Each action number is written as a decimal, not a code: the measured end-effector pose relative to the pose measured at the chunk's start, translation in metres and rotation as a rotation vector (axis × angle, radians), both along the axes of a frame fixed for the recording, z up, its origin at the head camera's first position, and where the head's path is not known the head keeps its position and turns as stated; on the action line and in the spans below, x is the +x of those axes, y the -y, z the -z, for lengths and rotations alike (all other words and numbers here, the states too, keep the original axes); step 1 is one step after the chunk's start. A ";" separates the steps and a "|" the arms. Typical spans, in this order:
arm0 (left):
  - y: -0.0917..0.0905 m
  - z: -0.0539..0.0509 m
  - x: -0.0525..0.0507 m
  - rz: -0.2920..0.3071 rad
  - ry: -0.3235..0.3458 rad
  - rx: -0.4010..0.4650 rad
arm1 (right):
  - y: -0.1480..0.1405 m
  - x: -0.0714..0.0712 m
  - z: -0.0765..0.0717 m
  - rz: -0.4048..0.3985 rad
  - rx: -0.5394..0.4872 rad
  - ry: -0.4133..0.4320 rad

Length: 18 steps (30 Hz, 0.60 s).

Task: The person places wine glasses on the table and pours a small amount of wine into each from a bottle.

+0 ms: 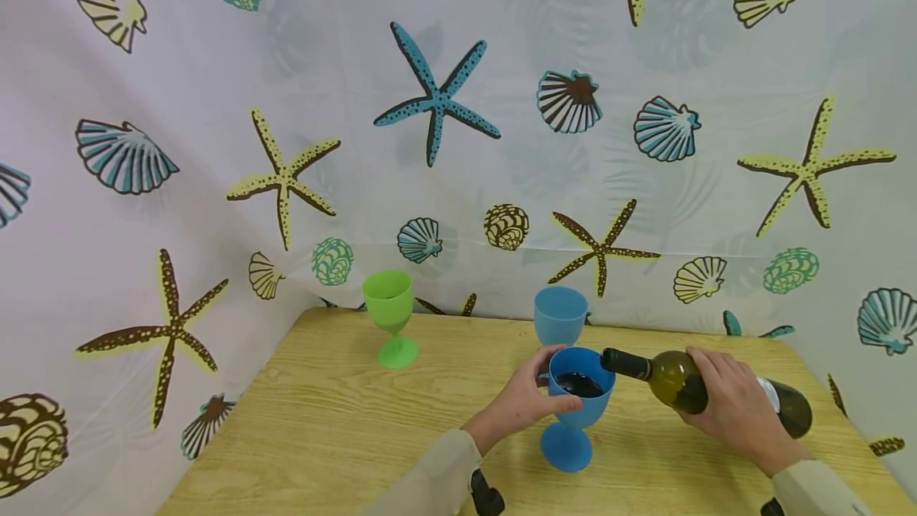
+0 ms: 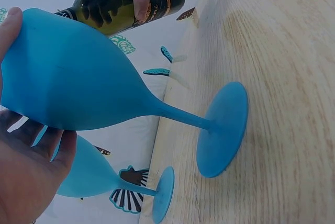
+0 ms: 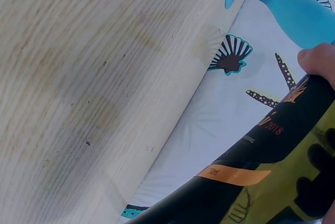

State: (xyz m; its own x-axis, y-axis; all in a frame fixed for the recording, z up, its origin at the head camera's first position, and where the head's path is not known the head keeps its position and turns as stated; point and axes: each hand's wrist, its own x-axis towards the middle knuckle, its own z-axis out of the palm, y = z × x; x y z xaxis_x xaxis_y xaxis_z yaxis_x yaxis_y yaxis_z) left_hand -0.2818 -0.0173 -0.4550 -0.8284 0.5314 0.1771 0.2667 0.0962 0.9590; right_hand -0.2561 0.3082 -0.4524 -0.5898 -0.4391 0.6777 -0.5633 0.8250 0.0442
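A blue goblet (image 1: 589,414) holds dark liquid, visible inside its bowl. My left hand (image 1: 517,403) grips that bowl from the left, thumb on the near side and fingers behind. In the left wrist view the blue goblet (image 2: 78,77) shows its stem and round foot against the tabletop. With my right hand (image 1: 738,404) I grip a dark green wine bottle (image 1: 669,379) around its body. The bottle lies nearly level, its dark neck at the goblet's right rim. The right wrist view shows the bottle's label (image 3: 256,140); no stream of liquid can be made out.
A light blue goblet (image 1: 560,317) stands just behind the blue one. Farther left, near the back edge, is a green goblet (image 1: 389,301). The wooden table (image 1: 322,420) meets a shell-and-starfish patterned curtain (image 1: 458,205) at the back and sides.
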 end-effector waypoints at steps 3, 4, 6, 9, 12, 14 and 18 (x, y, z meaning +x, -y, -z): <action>0.000 -0.001 0.000 0.001 0.003 -0.001 | 0.000 0.001 -0.001 0.007 0.000 -0.004; 0.000 0.000 -0.001 0.001 0.004 -0.001 | 0.000 0.001 -0.001 0.008 -0.001 -0.003; 0.000 0.000 -0.001 0.000 0.004 -0.001 | 0.000 0.002 -0.001 0.009 -0.004 0.003; 0.000 0.000 -0.001 -0.004 0.009 -0.001 | -0.002 0.002 -0.001 0.012 -0.005 0.014; -0.001 0.000 0.000 -0.007 0.011 -0.002 | -0.007 0.003 -0.001 0.018 -0.004 0.026; -0.001 0.000 0.000 -0.009 0.012 -0.003 | -0.009 0.003 0.000 0.027 -0.007 0.030; -0.001 -0.001 0.000 -0.011 0.008 -0.007 | -0.012 0.004 0.000 0.049 -0.030 0.030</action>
